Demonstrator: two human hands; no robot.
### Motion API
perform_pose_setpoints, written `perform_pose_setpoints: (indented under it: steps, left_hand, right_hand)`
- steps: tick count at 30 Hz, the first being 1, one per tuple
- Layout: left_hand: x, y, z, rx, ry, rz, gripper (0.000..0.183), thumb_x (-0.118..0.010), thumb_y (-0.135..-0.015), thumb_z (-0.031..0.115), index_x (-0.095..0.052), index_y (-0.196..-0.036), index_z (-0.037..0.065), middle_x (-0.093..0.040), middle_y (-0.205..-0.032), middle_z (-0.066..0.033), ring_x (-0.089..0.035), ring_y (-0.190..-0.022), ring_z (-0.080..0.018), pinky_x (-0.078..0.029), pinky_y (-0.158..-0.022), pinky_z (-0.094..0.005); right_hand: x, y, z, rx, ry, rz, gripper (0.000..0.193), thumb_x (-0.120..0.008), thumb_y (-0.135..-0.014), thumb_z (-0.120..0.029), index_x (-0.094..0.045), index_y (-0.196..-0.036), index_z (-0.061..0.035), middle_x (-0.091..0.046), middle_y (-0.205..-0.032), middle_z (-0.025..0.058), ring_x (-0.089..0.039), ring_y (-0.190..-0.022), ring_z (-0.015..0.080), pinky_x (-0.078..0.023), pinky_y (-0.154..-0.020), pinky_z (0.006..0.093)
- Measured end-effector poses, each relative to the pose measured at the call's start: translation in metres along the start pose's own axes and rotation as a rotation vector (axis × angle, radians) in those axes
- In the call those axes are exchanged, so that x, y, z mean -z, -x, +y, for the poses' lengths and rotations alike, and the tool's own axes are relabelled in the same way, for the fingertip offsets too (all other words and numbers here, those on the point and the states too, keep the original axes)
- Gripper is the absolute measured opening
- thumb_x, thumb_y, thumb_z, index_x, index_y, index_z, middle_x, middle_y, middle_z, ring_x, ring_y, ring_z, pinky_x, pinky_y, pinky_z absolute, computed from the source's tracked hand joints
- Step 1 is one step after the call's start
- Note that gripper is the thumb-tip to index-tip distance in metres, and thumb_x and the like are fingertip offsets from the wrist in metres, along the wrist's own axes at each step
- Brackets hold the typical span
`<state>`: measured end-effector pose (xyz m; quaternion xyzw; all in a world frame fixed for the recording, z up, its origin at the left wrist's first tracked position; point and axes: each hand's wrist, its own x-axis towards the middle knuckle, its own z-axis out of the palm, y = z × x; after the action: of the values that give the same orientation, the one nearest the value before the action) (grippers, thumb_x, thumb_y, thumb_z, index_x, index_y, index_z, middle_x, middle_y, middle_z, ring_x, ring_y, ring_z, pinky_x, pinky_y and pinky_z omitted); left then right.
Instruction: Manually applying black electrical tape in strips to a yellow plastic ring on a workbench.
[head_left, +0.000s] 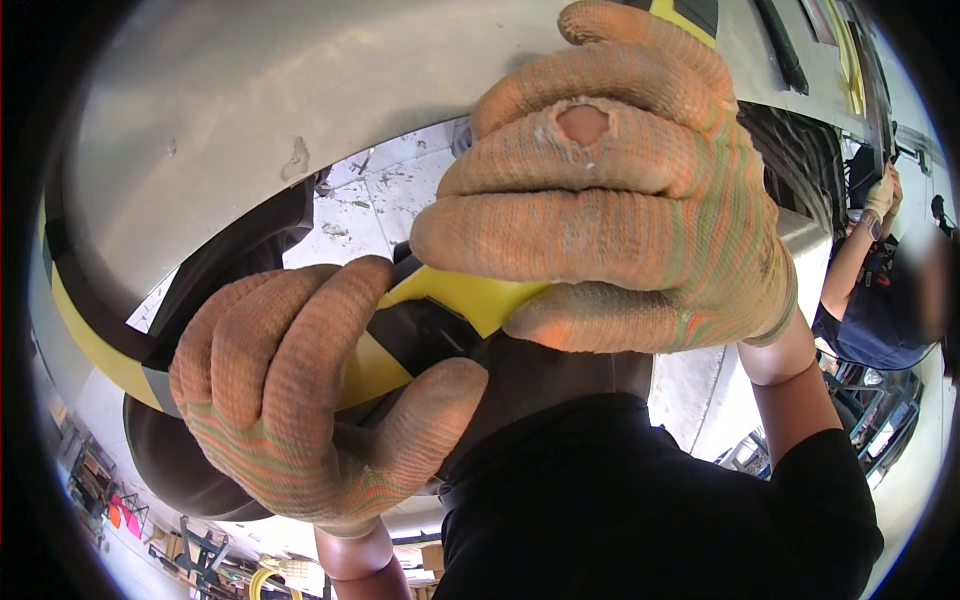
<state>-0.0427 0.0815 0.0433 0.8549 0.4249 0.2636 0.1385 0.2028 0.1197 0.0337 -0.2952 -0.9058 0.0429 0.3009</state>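
Note:
I wear knitted work gloves striped in orange and green. My left hand (pixel 290 390) is curled beside the yellow-and-black striped edge (pixel 375 365) of a metal-topped table, its thumb apart from the fingers. My right hand (pixel 620 190) is above and to the right, palm side hidden. Its fingers are bent and pressed together over the same edge; a hole in one glove finger shows skin. A dark, smooth, flexible piece (pixel 230 245) shows left of the hands. More dark material (pixel 550 375) hangs below the edge, near my body. What lies inside either grip is hidden.
The metal tabletop (pixel 250 90) spreads across the upper left. Through an opening, a pale, littered floor (pixel 350 210) shows. A dark rod (pixel 780 45) and black folded strips (pixel 795 160) are at the right. A gloved co-worker (pixel 880 300) stands at the far right; racks and boxes line the lower left.

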Motion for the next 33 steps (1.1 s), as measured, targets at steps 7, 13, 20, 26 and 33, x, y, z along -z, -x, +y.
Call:
perform_pose_setpoints:
  steps: [7,13,20,26,33]
  left_hand:
    - [0.003,-0.007,0.005,0.051,0.121,0.026,0.029,-0.075,-0.072,0.019,-0.072,-0.095,0.002,-0.066,-0.094,-0.0084,-0.06,-0.09,-0.024,-0.046,-0.083,-0.0354]
    - [-0.01,-0.014,0.032,0.426,0.27,0.132,0.01,-0.074,-0.081,0.003,-0.071,-0.091,0.0,-0.062,-0.09,-0.0051,-0.058,-0.089,-0.017,-0.045,-0.078,-0.0282]
    - [-0.011,-0.014,0.032,0.382,0.121,0.091,0.008,-0.074,-0.084,0.002,-0.069,-0.089,-0.001,-0.06,-0.092,-0.0046,-0.057,-0.088,-0.0162,-0.045,-0.081,-0.0289]
    - [-0.011,-0.009,0.036,0.493,0.335,0.142,0.01,-0.074,-0.086,0.002,-0.067,-0.092,0.0,-0.059,-0.096,-0.0051,-0.057,-0.087,-0.0155,-0.044,-0.083,-0.0279]
    - [-0.009,-0.015,0.037,0.46,0.182,0.159,0.026,-0.061,-0.099,0.019,-0.067,-0.086,-0.003,-0.063,-0.088,-0.0074,-0.058,-0.087,-0.0171,-0.044,-0.083,-0.0296]
  right_hand:
    - [-0.026,0.007,0.004,0.014,-0.02,0.244,0.038,-0.06,-0.082,-0.054,-0.076,-0.094,-0.0221,-0.068,-0.09,-0.0076,-0.064,-0.09,0.0169,-0.039,-0.1,0.0441]
    - [-0.034,0.01,0.004,0.03,-0.017,0.34,0.038,-0.059,-0.084,-0.054,-0.076,-0.095,-0.0217,-0.069,-0.091,-0.0075,-0.063,-0.091,0.0165,-0.039,-0.1,0.044]
    - [0.004,0.015,-0.016,-0.165,0.028,-0.011,0.036,-0.062,-0.087,-0.049,-0.074,-0.103,-0.0192,-0.07,-0.096,-0.0019,-0.065,-0.087,0.0181,-0.045,-0.094,0.0444]
    - [-0.006,0.011,0.006,0.012,-0.468,0.204,0.03,-0.067,-0.084,-0.041,-0.073,-0.096,-0.0139,-0.07,-0.096,0.0085,-0.066,-0.082,0.0222,-0.052,-0.081,0.044]
    - [-0.033,0.069,-0.109,-0.927,-0.846,0.118,0.038,-0.08,-0.081,-0.022,-0.066,-0.111,-0.0051,-0.054,-0.13,0.0173,-0.054,-0.122,0.0291,-0.044,-0.102,0.0402]
